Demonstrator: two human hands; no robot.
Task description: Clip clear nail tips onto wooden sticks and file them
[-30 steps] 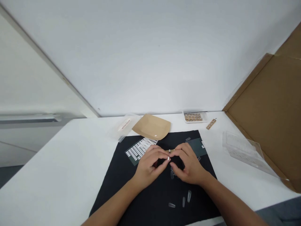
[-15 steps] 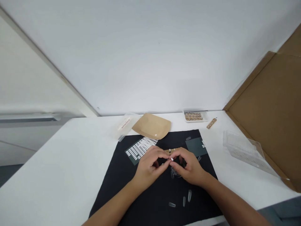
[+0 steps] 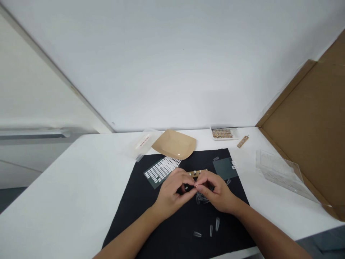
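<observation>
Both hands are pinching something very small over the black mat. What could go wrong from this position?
1. The tiny piece pinched between the left hand and the right hand could slip; it is too small to identify and might be hard to find again.
2. The right forearm lies close to the loose clear nail tips on the black mat and might sweep them away.

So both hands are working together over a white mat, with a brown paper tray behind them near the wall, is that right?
Not quite: the head view shows a black mat, not white; only the table is white. The left hand and right hand do meet over it, with the brown paper tray behind.
</observation>
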